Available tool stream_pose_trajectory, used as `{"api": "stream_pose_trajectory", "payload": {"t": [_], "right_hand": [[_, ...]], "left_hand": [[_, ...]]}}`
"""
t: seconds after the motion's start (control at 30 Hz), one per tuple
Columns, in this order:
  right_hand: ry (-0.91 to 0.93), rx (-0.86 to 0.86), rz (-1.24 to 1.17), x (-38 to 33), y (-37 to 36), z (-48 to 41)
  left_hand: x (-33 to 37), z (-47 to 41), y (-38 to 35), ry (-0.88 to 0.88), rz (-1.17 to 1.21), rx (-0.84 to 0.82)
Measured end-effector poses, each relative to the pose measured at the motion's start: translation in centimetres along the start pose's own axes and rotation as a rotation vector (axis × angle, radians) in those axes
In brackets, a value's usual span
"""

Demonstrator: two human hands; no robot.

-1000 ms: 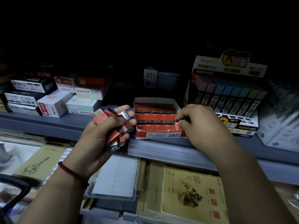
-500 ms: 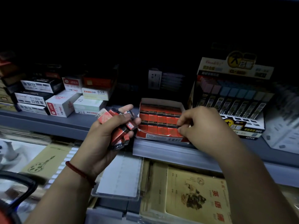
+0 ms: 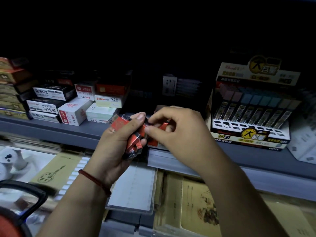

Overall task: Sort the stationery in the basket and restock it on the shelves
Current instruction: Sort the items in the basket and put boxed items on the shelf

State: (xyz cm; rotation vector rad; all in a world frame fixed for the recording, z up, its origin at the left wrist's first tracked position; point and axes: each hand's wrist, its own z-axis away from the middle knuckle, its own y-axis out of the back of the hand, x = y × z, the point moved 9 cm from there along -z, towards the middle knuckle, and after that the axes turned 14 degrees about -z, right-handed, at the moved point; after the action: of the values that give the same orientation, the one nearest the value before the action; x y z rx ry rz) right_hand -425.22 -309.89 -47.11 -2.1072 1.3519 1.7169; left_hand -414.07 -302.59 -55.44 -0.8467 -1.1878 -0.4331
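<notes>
A bundle of small red packs (image 3: 119, 124) is gripped in the left hand (image 3: 112, 147) before the shelf (image 3: 68, 132), seemingly as ready stock, while one is pinched by the right hand (image 3: 179, 134), probably for the red display box (image 3: 154, 143).

I see a grey metal shelf board (image 3: 51, 132) under dim light; the recess (image 3: 153, 40) above it is black.

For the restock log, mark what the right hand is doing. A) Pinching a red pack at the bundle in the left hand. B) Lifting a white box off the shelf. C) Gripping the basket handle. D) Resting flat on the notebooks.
A: the right hand pinches a red pack between thumb and forefinger, at the bundle that the left hand grips.
</notes>
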Motion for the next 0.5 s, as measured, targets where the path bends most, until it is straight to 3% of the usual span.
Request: {"api": "stream_pose_trajectory", "payload": {"t": [0.33,0.5], "right_hand": [[-0.135,0.102,0.053,1.8,-0.7,-0.5],[-0.302,0.091,-0.237,3.3,-0.2,-0.7]], "left_hand": [[0.0,0.2,0.5,0.005,0.047,-0.025],[-0.2,0.0,0.8,0.059,0.102,-0.034]]}}
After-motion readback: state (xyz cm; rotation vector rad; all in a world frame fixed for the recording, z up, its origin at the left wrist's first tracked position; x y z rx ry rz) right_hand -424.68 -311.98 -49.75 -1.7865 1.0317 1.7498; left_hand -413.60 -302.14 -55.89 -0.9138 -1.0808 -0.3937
